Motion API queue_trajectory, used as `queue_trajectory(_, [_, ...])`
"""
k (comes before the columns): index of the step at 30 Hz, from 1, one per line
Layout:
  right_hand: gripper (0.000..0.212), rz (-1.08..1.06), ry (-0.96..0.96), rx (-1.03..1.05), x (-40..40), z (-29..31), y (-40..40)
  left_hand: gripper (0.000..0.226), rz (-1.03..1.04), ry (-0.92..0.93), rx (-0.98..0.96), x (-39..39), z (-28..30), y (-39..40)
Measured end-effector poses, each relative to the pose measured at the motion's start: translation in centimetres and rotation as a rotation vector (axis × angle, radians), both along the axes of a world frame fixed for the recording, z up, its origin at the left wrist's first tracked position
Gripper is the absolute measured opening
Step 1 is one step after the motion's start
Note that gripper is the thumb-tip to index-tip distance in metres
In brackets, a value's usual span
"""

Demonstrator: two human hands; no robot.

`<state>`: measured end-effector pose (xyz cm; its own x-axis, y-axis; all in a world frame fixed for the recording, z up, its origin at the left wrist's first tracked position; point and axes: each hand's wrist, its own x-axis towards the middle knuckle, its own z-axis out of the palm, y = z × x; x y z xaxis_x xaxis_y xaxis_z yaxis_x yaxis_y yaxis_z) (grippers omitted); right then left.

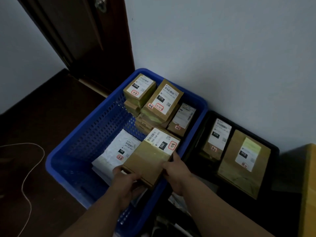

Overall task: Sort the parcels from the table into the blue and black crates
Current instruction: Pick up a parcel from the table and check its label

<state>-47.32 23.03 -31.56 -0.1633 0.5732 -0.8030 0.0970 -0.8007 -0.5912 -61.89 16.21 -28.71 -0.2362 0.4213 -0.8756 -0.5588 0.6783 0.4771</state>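
A brown cardboard parcel (150, 156) with a white label marked 060 hangs over the near right part of the blue crate (82, 134). My left hand (125, 178) grips its near left corner and my right hand (174, 170) grips its right edge. Inside the blue crate lie a white padded mailer (116, 151) and a stack of several brown boxes (153, 101) at the far end. The black crate (273, 151) stands to the right and holds two brown parcels (242, 161) with white labels.
Both crates sit on a dark floor against a pale wall. A dark wooden door (82, 40) stands at the far left. A thin cord (29, 168) loops on the floor left of the blue crate. A yellow-brown surface's corner (307, 185) shows at the right edge.
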Motion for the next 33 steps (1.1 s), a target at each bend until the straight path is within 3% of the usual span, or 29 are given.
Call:
queue_trajectory(2, [0.063, 0.012, -0.004, 0.000, -0.1, -0.4, 0.5, 0.058, -0.052, 0.022, -0.017, 0.3, -0.6, 1.2])
queue_trajectory(5, [0.054, 0.066, -0.054, 0.008, -0.3, -0.4, 1.0, 0.027, -0.152, 0.040, -0.062, 0.9, -1.2, 2.8])
queue_trajectory(9, [0.064, 0.098, -0.175, 0.057, -0.4, 0.6, 0.7, 0.033, -0.324, 0.049, -0.122, 0.9, -2.3, 3.7])
queue_trajectory(15, [0.055, 0.077, -0.306, 0.167, -0.6, 0.6, 0.3, 0.028, -0.444, -0.008, -0.154, 0.1, -3.2, 4.8])
queue_trajectory(21, [0.051, -0.009, -0.359, 0.124, -0.8, 0.1, -1.3, 0.034, -0.449, -0.044, -0.143, -0.2, -3.6, 4.8])
queue_trajectory(25, [0.040, -0.065, -0.349, 0.086, -0.8, 0.6, -2.5, 0.026, -0.535, -0.067, -0.123, -0.5, -2.7, 3.8])
queue_trajectory(32, [0.041, -0.097, -0.395, 0.083, 0.2, 2.7, -5.1, 0.016, -0.832, 0.263, 0.054, -0.9, -0.9, 2.7])
queue_trajectory(33, [0.043, -0.090, -0.405, 0.087, 0.6, 3.0, -5.5, 0.023, -0.874, 0.313, 0.099, -0.7, -0.5, 2.4])
